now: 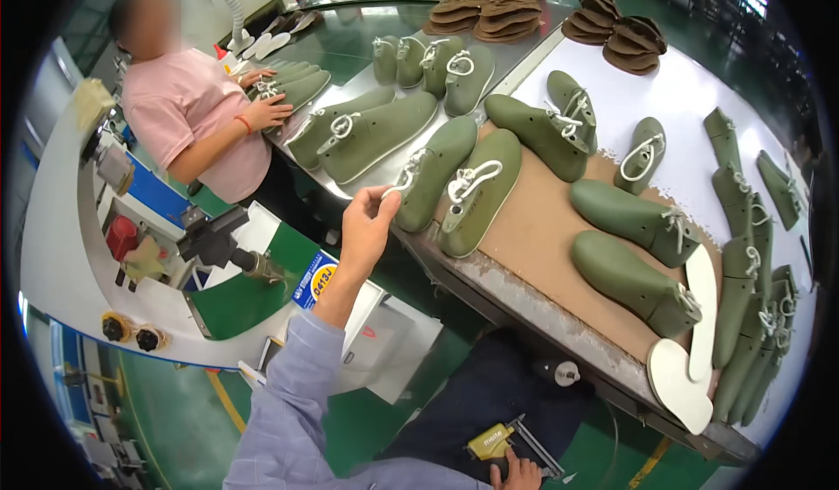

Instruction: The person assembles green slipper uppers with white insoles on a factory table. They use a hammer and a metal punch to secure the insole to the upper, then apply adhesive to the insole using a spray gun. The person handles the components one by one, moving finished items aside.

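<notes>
The left hand (367,223) reaches up to the table edge, thumb and fingers pinched on the white lace (395,184) of a green shoe upper (434,173) lying sole-up on the bench. Just beside it lies a second green upper (481,191). The right hand (516,472), at the lower edge, is curled round a yellow tool (489,442). Two white insoles (690,333) rest at the brown board's (533,228) near corner. A co-worker in a pink shirt (188,110) handles other uppers.
</notes>
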The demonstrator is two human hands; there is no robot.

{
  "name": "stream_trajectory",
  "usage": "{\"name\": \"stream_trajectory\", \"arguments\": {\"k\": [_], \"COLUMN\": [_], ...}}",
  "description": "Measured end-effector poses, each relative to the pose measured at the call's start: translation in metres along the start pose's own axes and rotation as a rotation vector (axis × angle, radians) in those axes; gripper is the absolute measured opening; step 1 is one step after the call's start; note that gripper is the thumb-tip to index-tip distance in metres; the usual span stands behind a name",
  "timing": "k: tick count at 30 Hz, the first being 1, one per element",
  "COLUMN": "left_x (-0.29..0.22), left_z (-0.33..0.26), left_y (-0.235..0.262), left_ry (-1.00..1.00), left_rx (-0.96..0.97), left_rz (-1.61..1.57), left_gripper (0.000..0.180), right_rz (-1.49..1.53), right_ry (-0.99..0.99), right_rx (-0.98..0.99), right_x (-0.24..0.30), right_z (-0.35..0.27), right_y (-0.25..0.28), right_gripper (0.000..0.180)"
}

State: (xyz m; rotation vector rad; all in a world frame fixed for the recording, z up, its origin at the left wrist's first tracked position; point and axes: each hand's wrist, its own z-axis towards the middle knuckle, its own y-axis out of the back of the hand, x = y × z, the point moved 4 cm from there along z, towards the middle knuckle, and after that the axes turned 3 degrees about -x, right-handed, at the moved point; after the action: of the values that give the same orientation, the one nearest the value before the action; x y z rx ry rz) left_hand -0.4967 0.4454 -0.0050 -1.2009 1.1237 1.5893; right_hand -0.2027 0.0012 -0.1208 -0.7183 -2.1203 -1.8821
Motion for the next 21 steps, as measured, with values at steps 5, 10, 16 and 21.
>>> {"name": "stream_trajectory", "arguments": {"k": [5,10,16,21], "left_x": [-0.077,-0.061,-0.041,-0.047], "left_z": [-0.024,-0.053,-0.010,-0.007], "left_y": [-0.027,-0.070,-0.075,-0.087], "left_ry": [-0.547,-0.683,-0.694,-0.780], "left_rx": [0.032,0.018,-0.188,-0.372], "left_rz": [0.330,1.063,0.788,1.105], "left_gripper": [0.063,0.067,0.053,0.061], "right_rz": [0.052,0.059,0.328,0.258], "right_ry": [-0.035,0.076,-0.024,-0.091], "right_rx": [-0.081,-0.106,-0.269,-0.787], "right_x": [-0.007,-0.014,-0.026,-0.045], "right_z": [-0.022,-0.024,-0.036,-0.007], "right_y": [-0.011,-0.007,0.015,0.143], "right_gripper": [0.049,0.044,0.032,0.020]}}
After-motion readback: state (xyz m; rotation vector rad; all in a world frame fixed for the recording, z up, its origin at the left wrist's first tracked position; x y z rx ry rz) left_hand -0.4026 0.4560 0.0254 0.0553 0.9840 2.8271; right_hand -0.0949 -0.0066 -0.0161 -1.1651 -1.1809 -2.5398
